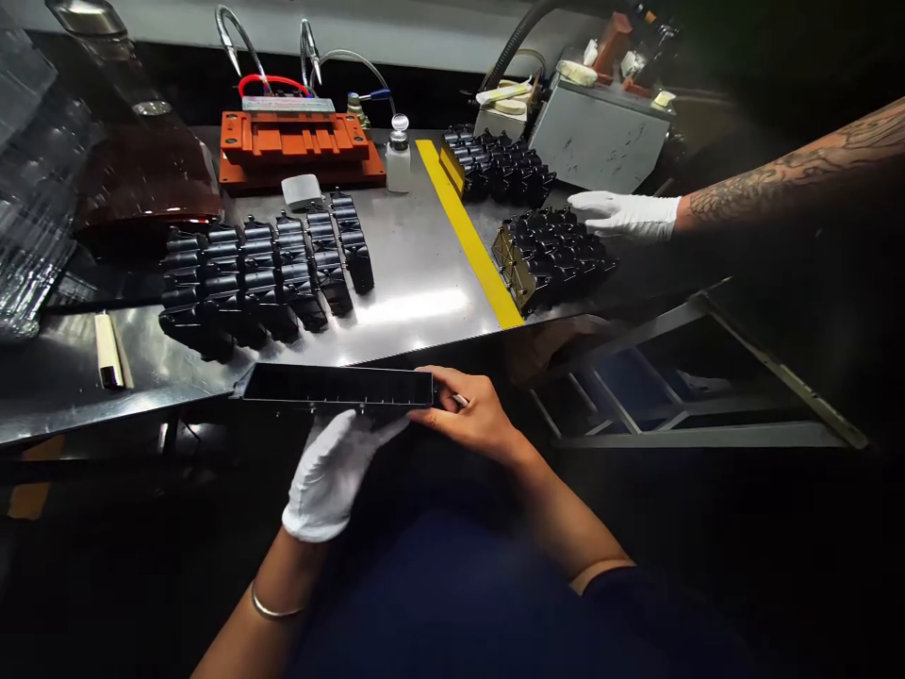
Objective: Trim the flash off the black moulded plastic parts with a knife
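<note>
Steel sheets the counter [417, 236], polished enough to throw back a long white glare, and a strip of yellow tape [468, 226] crosses it at a slant. The room beyond stays dim. Near the far edge sits an orange fixture block [293, 141] with a red wire and bright steel loops rising behind it, next to a white dispensing bottle [398, 160] with a metal top. Further right stands a scuffed grey metal box [600, 132]. Glossy black moulded parts lie in tight ridged rows [261, 278] left of the tape, and right of it in a far cluster [495, 165] and a nearer cluster [551, 259]. A co-worker's white-gloved hand [622, 215], a tattooed forearm behind it, reaches in just beside the nearer cluster. At the counter's near edge, a long flat black tray [337, 385] rests in the person's grip: the white-gloved left hand [332, 476] supports it from below, and the bare right hand [470, 415] clasps its end with curled fingers. A small pale tip shows by those fingers, too small to identify.
</note>
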`<state>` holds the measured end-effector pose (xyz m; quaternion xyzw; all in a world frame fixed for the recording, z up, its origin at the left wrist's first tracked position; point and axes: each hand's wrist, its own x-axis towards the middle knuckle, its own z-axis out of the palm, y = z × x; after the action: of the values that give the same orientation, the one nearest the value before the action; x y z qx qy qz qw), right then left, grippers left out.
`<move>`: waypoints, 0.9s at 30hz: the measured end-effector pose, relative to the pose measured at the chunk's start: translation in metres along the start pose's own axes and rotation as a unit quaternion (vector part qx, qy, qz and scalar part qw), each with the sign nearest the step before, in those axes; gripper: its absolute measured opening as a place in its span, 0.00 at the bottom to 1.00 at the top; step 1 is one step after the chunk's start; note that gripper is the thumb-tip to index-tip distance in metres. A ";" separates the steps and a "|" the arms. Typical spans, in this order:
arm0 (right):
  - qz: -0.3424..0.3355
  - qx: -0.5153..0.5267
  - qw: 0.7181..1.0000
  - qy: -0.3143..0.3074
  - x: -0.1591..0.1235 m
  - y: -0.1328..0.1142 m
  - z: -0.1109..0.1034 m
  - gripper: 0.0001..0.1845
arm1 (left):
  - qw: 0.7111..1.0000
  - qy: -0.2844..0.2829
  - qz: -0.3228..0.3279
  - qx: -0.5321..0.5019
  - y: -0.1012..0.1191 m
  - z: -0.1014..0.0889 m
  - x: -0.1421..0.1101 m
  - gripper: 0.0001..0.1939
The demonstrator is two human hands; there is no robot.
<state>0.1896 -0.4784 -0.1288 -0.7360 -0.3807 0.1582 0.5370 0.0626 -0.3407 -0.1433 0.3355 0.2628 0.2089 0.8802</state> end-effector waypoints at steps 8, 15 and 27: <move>0.068 -0.057 0.992 0.092 -0.006 -0.005 0.022 0.20 | 0.982 0.103 0.161 -0.003 0.011 0.042 0.010 0.17; 0.081 0.108 0.987 0.082 -0.017 -0.011 0.035 0.13 | 0.926 0.173 0.319 0.107 -0.007 0.040 0.005 0.23; 0.153 0.137 0.963 0.176 -0.025 0.018 0.045 0.17 | 0.924 0.146 0.324 0.143 -0.004 0.040 -0.005 0.28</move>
<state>0.1512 -0.4686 -0.1669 -0.7214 -0.1373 0.1568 0.6604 0.0839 -0.3654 -0.1197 0.4902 0.2926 0.4892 0.6593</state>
